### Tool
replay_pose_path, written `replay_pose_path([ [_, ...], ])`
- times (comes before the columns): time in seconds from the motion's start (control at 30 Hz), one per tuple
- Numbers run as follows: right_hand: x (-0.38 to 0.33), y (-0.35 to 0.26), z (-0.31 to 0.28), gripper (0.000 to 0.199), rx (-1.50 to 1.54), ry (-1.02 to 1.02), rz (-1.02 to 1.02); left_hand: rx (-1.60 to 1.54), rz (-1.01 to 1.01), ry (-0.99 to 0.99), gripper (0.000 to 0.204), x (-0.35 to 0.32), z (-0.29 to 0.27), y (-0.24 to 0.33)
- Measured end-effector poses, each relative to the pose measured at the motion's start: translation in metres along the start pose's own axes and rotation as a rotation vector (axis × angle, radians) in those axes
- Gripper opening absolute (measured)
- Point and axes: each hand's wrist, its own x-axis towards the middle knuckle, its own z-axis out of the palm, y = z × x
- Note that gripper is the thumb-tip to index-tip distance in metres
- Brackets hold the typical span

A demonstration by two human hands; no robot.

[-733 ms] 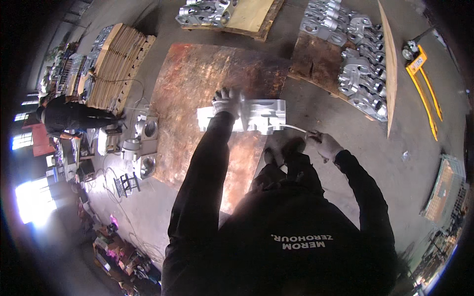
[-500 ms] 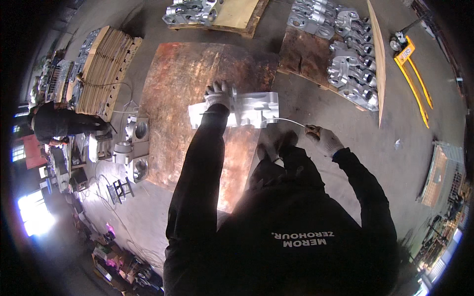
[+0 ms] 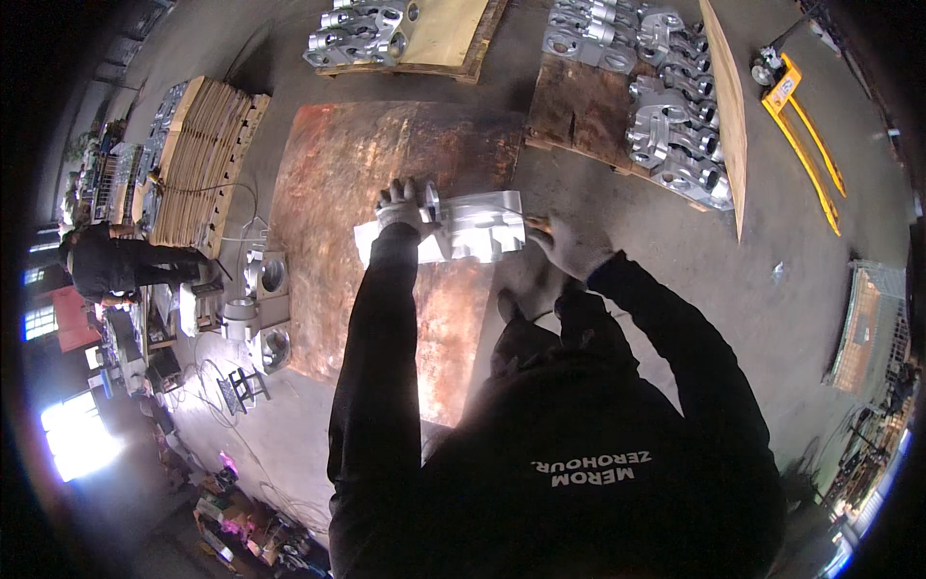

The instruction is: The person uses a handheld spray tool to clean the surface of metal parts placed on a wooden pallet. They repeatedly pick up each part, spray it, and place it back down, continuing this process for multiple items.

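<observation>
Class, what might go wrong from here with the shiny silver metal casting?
Tipping: the right end of the shiny silver metal casting seems to overhang the rust-brown rectangular tabletop, so pressure there might tilt it.
Scraping: the grey-gloved right hand, close beside that end, might slip against the metal.

On the black garment [image 3: 627, 405] of the person, there is white lettering [image 3: 590, 468] in block capitals. It is arranged in two lines, one short and one longer, and the longer one ends with a dot. In this view from above the letters stand upside down, and they are sharp enough to be read. On the yellow pallet truck [image 3: 775, 98], at its wide end, there is a small pale label [image 3: 785, 89] with dark marks, which are too small for reading.
</observation>
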Motion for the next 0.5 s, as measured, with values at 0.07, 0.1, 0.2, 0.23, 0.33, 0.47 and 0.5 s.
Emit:
replay_pose_path([
  [0.07, 0.012, 0.032, 0.013, 0.035, 0.031, 0.044, -0.020, 0.006, 0.014, -0.027, 0.129, 0.002, -0.007, 0.012],
  [0.1, 0.023, 0.078, 0.043, 0.036, 0.088, 0.109, -0.045, -0.006, 0.030, -0.029, 0.128, 0.004, -0.013, 0.022],
  [0.2, 0.007, 0.070, -0.018, 0.037, -0.041, -0.040, 0.076, -0.033, -0.018, -0.030, 0.123, -0.005, -0.005, 0.005],
  [0.23, -0.003, 0.062, -0.054, 0.038, -0.146, -0.127, 0.157, -0.033, -0.029, -0.019, 0.121, -0.006, -0.003, 0.002],
  [0.33, -0.019, 0.149, -0.072, 0.040, -0.170, 0.017, 0.184, -0.039, -0.027, -0.018, 0.110, -0.001, -0.008, 0.014],
  [0.47, -0.022, 0.230, -0.042, 0.038, 0.333, 0.129, 0.106, -0.094, -0.010, 0.026, 0.092, 0.012, 0.000, 0.020],
  [0.5, -0.022, 0.246, -0.023, 0.037, 0.515, 0.126, 0.018, -0.071, -0.032, -0.018, 0.092, 0.014, -0.005, 0.024],
])
